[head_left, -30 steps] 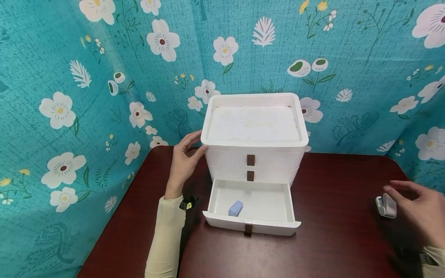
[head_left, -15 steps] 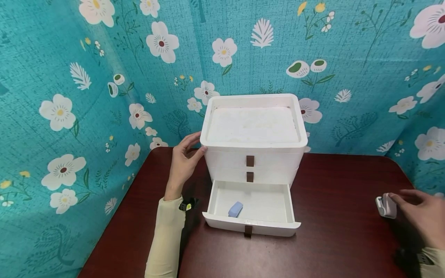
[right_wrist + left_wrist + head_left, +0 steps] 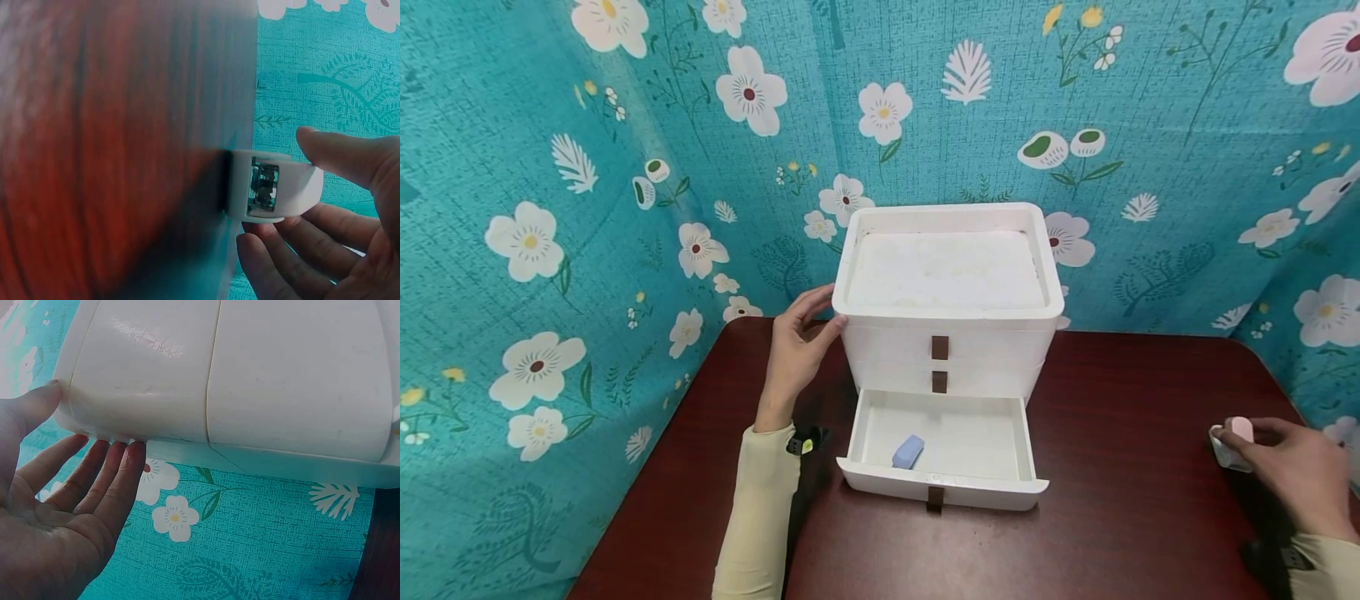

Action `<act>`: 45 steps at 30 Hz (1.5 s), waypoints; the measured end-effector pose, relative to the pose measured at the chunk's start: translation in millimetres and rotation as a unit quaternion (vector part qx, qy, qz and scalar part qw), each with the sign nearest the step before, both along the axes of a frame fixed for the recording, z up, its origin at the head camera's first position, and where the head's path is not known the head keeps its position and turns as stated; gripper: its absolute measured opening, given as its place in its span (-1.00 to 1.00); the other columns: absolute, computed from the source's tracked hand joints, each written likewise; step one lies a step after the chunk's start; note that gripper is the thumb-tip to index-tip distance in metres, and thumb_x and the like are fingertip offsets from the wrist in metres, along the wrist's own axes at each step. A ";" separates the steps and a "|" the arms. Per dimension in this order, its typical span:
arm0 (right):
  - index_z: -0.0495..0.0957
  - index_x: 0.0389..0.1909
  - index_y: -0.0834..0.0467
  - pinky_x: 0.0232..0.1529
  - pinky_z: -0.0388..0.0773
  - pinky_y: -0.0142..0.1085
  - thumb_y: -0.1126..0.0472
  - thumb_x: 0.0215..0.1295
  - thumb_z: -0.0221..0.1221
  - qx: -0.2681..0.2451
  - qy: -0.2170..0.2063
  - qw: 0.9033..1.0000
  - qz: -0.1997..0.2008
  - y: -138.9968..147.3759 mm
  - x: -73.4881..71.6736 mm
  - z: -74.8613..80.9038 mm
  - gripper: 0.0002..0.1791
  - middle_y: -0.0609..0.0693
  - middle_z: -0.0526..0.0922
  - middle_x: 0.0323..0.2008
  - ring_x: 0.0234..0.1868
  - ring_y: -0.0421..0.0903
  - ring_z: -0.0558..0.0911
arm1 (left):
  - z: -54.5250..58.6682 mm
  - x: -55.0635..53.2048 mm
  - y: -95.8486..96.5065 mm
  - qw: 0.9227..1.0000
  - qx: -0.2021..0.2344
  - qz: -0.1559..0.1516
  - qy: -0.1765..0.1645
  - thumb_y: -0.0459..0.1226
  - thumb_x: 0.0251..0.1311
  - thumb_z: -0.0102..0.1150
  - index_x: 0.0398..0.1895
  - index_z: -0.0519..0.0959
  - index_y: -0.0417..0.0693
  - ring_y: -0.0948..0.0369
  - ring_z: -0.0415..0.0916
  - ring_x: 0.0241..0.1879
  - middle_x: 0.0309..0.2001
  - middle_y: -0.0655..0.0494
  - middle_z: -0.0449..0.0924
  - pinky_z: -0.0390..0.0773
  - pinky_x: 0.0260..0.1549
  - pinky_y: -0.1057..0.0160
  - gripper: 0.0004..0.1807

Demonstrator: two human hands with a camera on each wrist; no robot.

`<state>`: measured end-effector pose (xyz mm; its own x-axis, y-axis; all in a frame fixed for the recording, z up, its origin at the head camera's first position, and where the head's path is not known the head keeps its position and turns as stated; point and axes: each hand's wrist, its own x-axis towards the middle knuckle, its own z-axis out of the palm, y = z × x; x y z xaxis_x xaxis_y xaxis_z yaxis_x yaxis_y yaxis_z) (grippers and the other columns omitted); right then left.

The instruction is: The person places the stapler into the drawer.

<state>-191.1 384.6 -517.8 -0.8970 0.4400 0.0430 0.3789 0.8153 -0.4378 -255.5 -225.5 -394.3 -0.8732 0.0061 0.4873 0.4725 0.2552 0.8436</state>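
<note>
A white drawer unit (image 3: 944, 354) stands on the table, its bottom drawer (image 3: 977, 442) pulled out with a small blue block-like item (image 3: 908, 452) inside. My left hand (image 3: 796, 354) rests against the unit's upper left corner. In the left wrist view its thumb and straight fingers (image 3: 128, 475) touch the white casing. At the far right, my right hand (image 3: 1292, 467) straddles a small white and pinkish device (image 3: 1231, 454) standing on the table. The right wrist view shows the device's dark metal mechanism (image 3: 264, 186), the thumb along one side and fingers on the other; no firm grip is visible.
The dark red wooden table (image 3: 1120, 517) carries the unit and the device. A teal flowered cloth (image 3: 970, 150) hangs close behind and to the left. The unit's top is a shallow rimmed tray (image 3: 947, 267). The open drawer projects toward the front.
My right hand has come down and then in to the left, so its thumb and fingers now stand around the small device. The left hand, drawer and blue item stay as they were.
</note>
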 end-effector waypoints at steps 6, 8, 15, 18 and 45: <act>0.45 0.00 0.68 -0.34 0.42 0.07 0.13 0.29 0.35 0.008 0.003 1.000 0.005 0.1 -1.3 0.3 -0.36 0.60 0.60 -0.16 -0.22 0.41 0.56 | -0.5 1.2 -0.5 1.000 0.001 0.001 -0.002 -0.31 0.38 0.33 0.37 0.57 -0.05 0.02 0.61 0.32 0.34 -0.02 0.59 0.71 0.15 0.15 -0.51; 0.45 0.01 0.68 -0.37 0.41 0.04 0.13 0.30 0.35 0.006 0.003 1.000 0.006 -0.3 -1.0 1.2 -0.36 0.60 0.60 -0.17 -0.24 0.39 0.56 | -0.8 1.3 -0.7 1.000 0.000 0.001 -0.002 -0.30 0.39 0.32 0.37 0.57 -0.05 0.03 0.61 0.31 0.33 -0.01 0.59 0.71 0.15 0.18 -0.51; 0.45 0.05 0.69 -0.42 0.40 -0.07 0.15 0.33 0.32 -0.006 0.003 1.000 0.003 -1.9 0.0 3.0 -0.37 0.60 0.60 -0.14 -0.24 0.37 0.58 | -1.0 1.1 -0.3 1.000 0.000 -0.002 -0.001 -0.32 0.38 0.32 0.37 0.57 -0.07 0.00 0.60 0.32 0.34 -0.03 0.58 0.69 0.18 0.00 -0.51; 0.45 0.07 0.68 -0.38 0.36 -0.07 0.15 0.34 0.31 -0.006 0.004 1.000 0.005 -1.5 0.6 3.1 -0.38 0.61 0.59 -0.10 -0.18 0.40 0.56 | -0.2 1.3 -0.1 1.000 -0.001 -0.001 -0.001 -0.32 0.38 0.33 0.37 0.57 -0.08 -0.01 0.60 0.32 0.35 -0.05 0.58 0.69 0.18 -0.02 -0.50; 0.57 0.09 0.52 -0.58 0.27 -0.42 0.08 0.38 0.34 -0.015 0.079 0.995 0.059 -40.2 5.3 48.8 -0.44 0.54 0.67 -0.07 -0.43 0.00 0.60 | 1.3 0.5 0.8 1.000 0.000 -0.001 0.002 -0.33 0.37 0.34 0.37 0.57 -0.07 0.03 0.61 0.31 0.33 -0.02 0.59 0.72 0.15 0.13 -0.50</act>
<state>-185.8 344.4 -469.1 -0.9258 0.3346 0.1756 0.2059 0.8363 -0.5082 -254.9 -224.7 -393.0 -0.8717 0.0081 0.4899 0.4757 0.2534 0.8423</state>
